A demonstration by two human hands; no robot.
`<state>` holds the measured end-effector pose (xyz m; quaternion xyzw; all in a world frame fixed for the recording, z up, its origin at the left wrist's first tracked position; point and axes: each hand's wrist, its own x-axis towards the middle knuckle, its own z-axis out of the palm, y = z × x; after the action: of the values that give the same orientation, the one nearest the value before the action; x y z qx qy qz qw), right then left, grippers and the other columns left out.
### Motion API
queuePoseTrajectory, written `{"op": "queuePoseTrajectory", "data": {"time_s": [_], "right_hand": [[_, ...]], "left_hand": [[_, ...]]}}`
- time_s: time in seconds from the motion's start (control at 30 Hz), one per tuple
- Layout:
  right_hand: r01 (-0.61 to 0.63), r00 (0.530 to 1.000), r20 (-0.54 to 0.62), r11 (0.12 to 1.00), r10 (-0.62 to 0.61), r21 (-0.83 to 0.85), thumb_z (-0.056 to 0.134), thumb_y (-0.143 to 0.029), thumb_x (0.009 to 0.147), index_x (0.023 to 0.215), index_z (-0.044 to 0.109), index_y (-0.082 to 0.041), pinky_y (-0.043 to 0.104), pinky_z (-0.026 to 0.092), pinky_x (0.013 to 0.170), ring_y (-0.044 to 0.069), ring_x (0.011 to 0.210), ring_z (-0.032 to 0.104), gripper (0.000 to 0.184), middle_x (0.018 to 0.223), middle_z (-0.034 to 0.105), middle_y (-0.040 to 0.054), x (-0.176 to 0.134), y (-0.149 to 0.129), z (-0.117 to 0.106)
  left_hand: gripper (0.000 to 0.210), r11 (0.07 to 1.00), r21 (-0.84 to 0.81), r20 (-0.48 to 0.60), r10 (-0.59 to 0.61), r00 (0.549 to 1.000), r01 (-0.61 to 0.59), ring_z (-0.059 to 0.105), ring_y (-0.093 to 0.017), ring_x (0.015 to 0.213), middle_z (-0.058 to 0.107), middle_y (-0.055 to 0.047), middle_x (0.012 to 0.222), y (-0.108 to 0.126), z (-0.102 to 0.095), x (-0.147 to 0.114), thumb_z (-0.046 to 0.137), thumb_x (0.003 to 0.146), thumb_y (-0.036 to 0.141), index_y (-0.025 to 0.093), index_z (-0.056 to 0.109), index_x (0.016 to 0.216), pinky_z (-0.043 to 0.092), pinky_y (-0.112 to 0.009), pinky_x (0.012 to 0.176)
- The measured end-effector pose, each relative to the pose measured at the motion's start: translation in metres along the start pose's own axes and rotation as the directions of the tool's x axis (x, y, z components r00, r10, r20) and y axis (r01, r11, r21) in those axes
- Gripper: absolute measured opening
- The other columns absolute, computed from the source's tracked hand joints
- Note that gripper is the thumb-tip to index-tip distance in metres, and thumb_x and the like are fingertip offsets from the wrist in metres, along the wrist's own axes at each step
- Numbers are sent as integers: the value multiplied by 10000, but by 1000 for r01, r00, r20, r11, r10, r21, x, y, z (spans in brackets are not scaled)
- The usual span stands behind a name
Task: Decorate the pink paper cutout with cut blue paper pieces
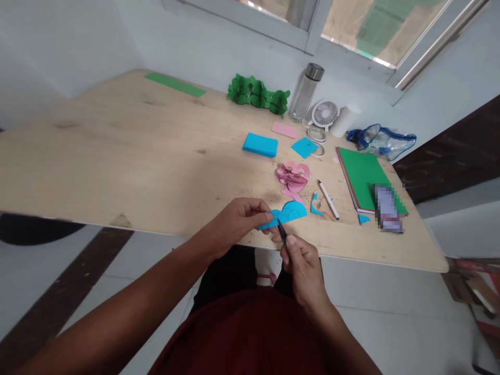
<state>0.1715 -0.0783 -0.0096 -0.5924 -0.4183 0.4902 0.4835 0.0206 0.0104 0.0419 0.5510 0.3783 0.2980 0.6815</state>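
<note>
Over the table's front edge, my left hand [252,216] pinches the left end of a blue paper piece [294,211] with a scalloped edge and curved lines on it. My right hand [302,260] is closed around a slim black pointed tool [283,233]. Its tip meets the lower edge of the paper; the grip is largely hidden in my fingers, so its exact kind is unclear. A pink layered paper cutout [292,178] lies just beyond the blue piece. Curved blue paper scraps [314,205] and a white marker [328,199] lie to the right.
Farther back are a blue paper stack [260,145], a blue square [304,148], pink paper [284,129], tape rolls [316,135], a green paper garland [258,95], a glass bottle [307,94] and a small fan [325,113]. A green folder [365,177] and a blurred phone-like object [388,208] sit right.
</note>
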Motion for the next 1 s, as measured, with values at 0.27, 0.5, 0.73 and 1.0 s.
{"op": "queuePoseTrajectory", "data": {"time_s": [0.27,0.5,0.73,1.0], "right_hand": [[-7,1000,-5,1000,7,23,494,-513,886,710,654,-152,216,186,452,75,488,279,433,537,359,-42,1,3,1],[-1,1000,-6,1000,1,16,490,-508,890,721,661,-146,216,183,447,73,483,279,434,541,361,-40,0,3,1],[1,1000,-8,1000,-1,21,488,-511,890,713,655,-151,215,189,451,74,484,288,434,537,364,-42,0,4,1],[-8,1000,-13,1000,8,20,492,-531,879,714,661,-154,218,192,450,82,481,280,445,529,359,-44,0,2,1]], "left_hand": [[174,1000,-3,-4,1,1000,-1,579,-126,655,649,9,631,0,-1,2,575,767,206,170,640,610,439,-249,682],[174,1000,-3,-7,0,1000,0,571,-124,650,651,3,632,0,0,1,577,761,207,169,646,606,437,-246,680],[176,1000,7,-14,-1,1000,1,558,-119,636,640,11,614,2,0,1,581,753,212,176,641,592,431,-242,660],[167,1000,28,-7,-4,1000,4,593,-141,661,663,0,635,0,-1,2,587,744,256,177,636,604,456,-269,695]]}}
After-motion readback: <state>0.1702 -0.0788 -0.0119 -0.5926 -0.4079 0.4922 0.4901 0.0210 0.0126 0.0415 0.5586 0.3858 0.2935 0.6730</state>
